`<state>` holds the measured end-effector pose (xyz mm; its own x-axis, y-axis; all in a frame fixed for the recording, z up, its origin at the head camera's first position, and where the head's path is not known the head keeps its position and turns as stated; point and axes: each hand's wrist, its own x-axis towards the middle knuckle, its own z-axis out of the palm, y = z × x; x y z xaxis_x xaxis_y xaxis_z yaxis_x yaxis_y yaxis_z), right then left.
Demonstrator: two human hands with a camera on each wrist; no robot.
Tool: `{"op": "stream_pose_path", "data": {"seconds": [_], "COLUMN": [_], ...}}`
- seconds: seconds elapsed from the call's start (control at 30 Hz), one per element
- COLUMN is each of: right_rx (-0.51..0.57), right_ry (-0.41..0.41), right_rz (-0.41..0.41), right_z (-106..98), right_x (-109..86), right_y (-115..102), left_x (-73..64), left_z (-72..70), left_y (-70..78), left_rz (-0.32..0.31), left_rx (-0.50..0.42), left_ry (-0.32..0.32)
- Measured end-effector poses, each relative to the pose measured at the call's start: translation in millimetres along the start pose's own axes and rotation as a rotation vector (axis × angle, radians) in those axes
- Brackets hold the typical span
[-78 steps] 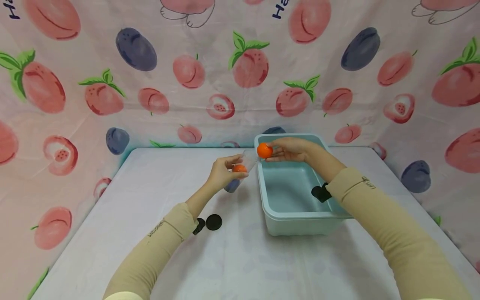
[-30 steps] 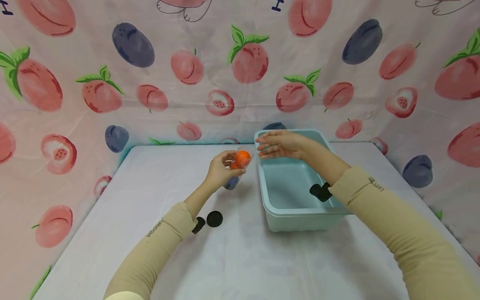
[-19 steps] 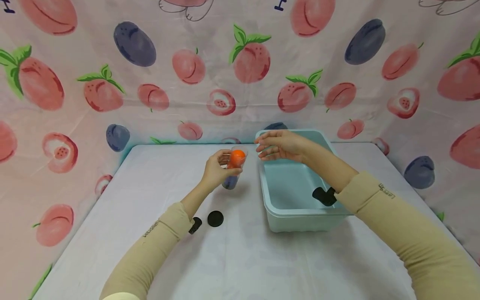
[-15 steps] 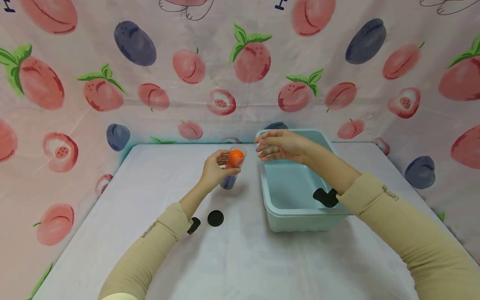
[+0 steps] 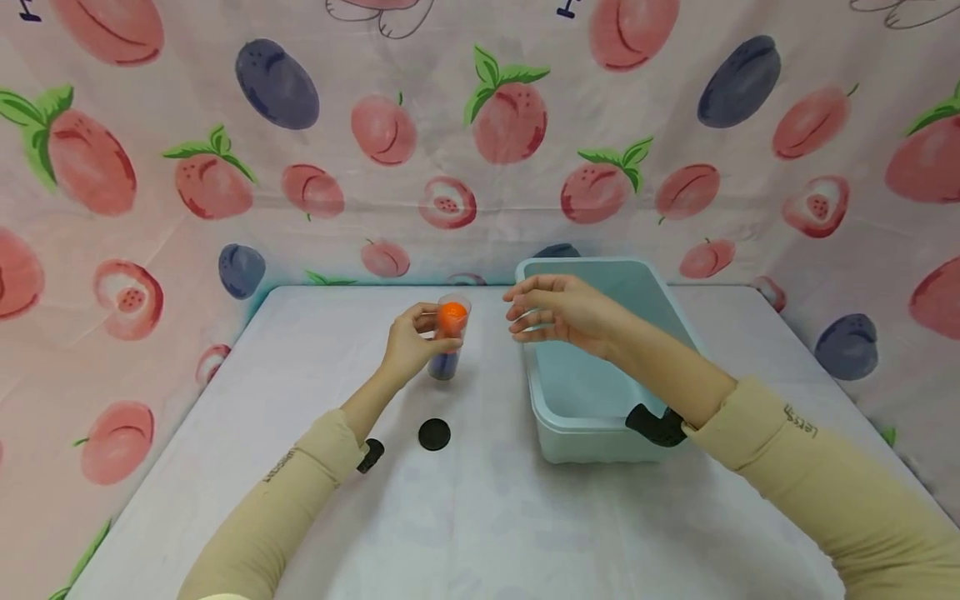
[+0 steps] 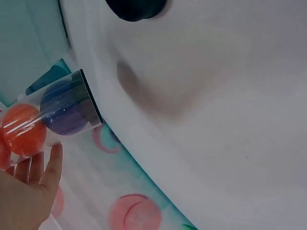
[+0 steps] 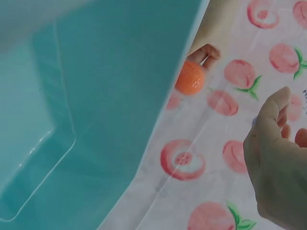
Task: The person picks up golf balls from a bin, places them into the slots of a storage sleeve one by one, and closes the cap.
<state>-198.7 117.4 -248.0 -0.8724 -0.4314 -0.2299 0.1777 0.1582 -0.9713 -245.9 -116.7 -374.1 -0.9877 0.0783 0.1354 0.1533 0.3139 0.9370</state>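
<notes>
In the head view my left hand (image 5: 412, 343) grips a clear plastic tube (image 5: 444, 367), held nearly upright over the table. An orange ball (image 5: 452, 317) sits near the tube's mouth. Lower down, the left wrist view shows another orange ball (image 6: 25, 129) and a purple-blue ball (image 6: 64, 108) by the dark end. My right hand (image 5: 566, 315) holds nothing, its fingers loosely bent, at the left rim of a pale blue bin (image 5: 570, 425). The right wrist view shows this hand (image 7: 278, 153) apart from the orange top ball (image 7: 190, 78).
A flat black disc (image 5: 434, 434) lies on the white table (image 5: 480, 517) in front of the tube. Black wrist-camera pieces show at both cuffs. Behind the table hangs a fruit-print cloth (image 5: 315, 150). No contents show in the visible part of the bin.
The orange ball has gone from my right hand into the tube's mouth. My left hand has then moved left with the tube, which stands more upright. The right fingers have loosened.
</notes>
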Motion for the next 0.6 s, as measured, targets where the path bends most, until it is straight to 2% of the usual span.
{"op": "stream_pose_path", "data": {"seconds": [0.27, 0.43, 0.6], "right_rx": [0.072, 0.045, -0.029], "right_ry": [0.031, 0.043, 0.016], "right_rz": [-0.042, -0.079, -0.145], "right_z": [17, 35, 54], "right_x": [-10.2, -16.4, -19.5], "right_y": [7, 15, 24], "left_x": [-4.9, -7.6, -10.4], "left_z": [-11.1, -18.0, -23.8], "left_y": [-9.5, -12.6, -15.3], "left_rz": [-0.014, -0.007, -0.013], "left_rx": [0.006, 0.02, 0.02], "left_ry": [0.013, 0.03, 0.051]}}
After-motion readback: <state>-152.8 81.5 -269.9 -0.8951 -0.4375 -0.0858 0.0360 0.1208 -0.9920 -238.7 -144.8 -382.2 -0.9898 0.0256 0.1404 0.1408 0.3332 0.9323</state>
